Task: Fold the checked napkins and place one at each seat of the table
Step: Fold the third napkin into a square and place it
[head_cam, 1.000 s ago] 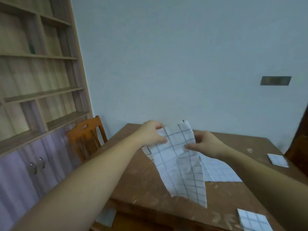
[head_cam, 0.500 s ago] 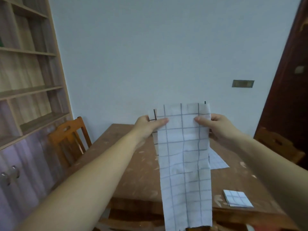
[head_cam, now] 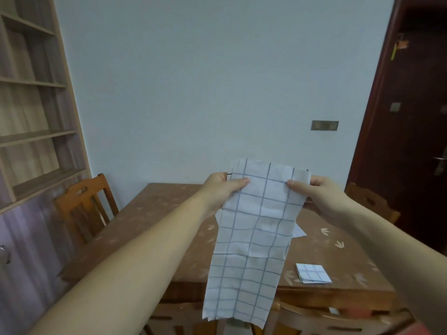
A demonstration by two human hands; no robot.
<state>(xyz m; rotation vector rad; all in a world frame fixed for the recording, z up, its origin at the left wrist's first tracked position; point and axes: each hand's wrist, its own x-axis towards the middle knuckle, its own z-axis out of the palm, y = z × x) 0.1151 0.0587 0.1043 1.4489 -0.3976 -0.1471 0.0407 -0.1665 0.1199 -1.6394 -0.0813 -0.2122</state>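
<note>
A white napkin with a blue check [head_cam: 254, 238] hangs lengthwise in the air above the brown table [head_cam: 150, 226], folded into a long strip. My left hand [head_cam: 223, 187] pinches its upper left edge and my right hand [head_cam: 312, 192] pinches its upper right edge. A small folded checked napkin [head_cam: 313, 273] lies on the table near the front right edge. Part of another unfolded napkin [head_cam: 298, 232] shows on the table behind the hanging one, mostly hidden.
An orange wooden chair [head_cam: 84, 209] stands at the table's left side, another chair [head_cam: 370, 201] at the right, and a chair back [head_cam: 326, 320] below the front edge. Wooden shelves [head_cam: 31, 117] fill the left wall. A dark door [head_cam: 411, 117] is at the right.
My hands lifted the napkin off the table and drew it taut into a hanging strip. The view swung right, showing the door.
</note>
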